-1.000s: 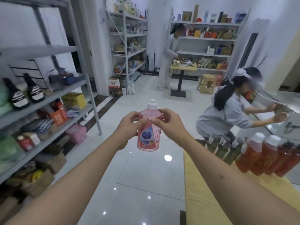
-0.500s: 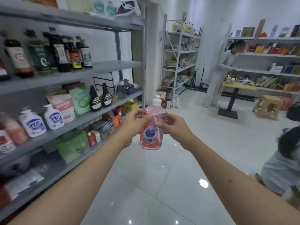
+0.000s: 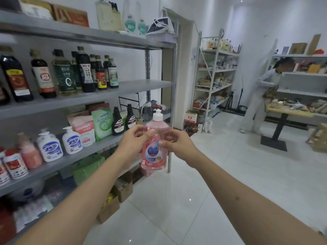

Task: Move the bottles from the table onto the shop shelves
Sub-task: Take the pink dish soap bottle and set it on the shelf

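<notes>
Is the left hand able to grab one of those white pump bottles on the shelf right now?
Probably not yet: the left hand grips the pink bottle together with the right hand. The white pump bottles stand unblocked at the shelf's front.

Open room is lying along the right end of the grey metal middle shelf board (image 3: pixel 141 85), left of centre, beyond the row of dark glass sauce bottles (image 3: pixel 85 71) crowding its left part. Below it, white pump soap bottles (image 3: pixel 60 144), a green pouch (image 3: pixel 103 122) and two dark squeeze bottles (image 3: pixel 123 119) are filling the next board, and the grey upright shelf post (image 3: pixel 174 96) is standing at the frame's centre.
</notes>
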{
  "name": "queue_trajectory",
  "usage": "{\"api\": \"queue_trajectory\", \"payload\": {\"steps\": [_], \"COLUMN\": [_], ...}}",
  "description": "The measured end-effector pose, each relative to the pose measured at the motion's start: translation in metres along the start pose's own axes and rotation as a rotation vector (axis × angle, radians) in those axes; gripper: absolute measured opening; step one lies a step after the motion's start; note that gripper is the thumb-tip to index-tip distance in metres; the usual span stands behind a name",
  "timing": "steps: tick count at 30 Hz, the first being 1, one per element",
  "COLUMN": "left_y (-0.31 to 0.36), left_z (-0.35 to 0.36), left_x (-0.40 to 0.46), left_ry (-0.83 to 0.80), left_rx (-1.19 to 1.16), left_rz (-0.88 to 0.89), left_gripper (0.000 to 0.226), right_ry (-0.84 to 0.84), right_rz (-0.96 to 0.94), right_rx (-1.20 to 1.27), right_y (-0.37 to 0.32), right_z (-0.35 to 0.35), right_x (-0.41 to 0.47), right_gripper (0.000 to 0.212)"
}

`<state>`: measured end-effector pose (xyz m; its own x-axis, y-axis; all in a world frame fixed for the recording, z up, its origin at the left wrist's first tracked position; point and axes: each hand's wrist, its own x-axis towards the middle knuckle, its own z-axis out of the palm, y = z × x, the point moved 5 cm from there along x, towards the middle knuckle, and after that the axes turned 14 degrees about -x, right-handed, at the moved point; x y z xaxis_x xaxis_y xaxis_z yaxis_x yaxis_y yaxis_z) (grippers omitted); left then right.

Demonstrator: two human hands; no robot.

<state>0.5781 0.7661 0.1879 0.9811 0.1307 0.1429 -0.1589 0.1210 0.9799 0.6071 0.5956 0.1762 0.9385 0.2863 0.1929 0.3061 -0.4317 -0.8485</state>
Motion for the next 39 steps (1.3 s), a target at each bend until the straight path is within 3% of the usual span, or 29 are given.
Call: {"api": "queue_trajectory", "payload": {"steps": [16, 21, 31, 39], "left_y": [0.005, 0.006, 0.011, 0.005], "left_z": [0.005, -0.009, -0.039, -0.044], "left_x": [0.123, 0.177, 0.293, 0.374], "left_ry": [0.074, 0.070, 0.060, 0.097], "left_rx": [0.020, 0.022, 0.011, 0.000], "left_rz": [0.027, 0.066, 0.064, 0.083], "left_gripper": [0.034, 0.029, 0.037, 0.030], "right_ry": [-0.046, -0.033, 0.018, -0.014], "right_rz": [-0.044, -0.080, -0.092, -0.104], "right_rx": [0.025, 0.004, 0.032, 0.025], "right_y": [0.014, 0.013, 0.014, 0.027], "right_z": [-0.022, -0.017, -0.002, -0.004], "right_x": [0.133, 0.187, 0.301, 0.388], "right_gripper": [0.031, 0.041, 0.037, 0.037]}}
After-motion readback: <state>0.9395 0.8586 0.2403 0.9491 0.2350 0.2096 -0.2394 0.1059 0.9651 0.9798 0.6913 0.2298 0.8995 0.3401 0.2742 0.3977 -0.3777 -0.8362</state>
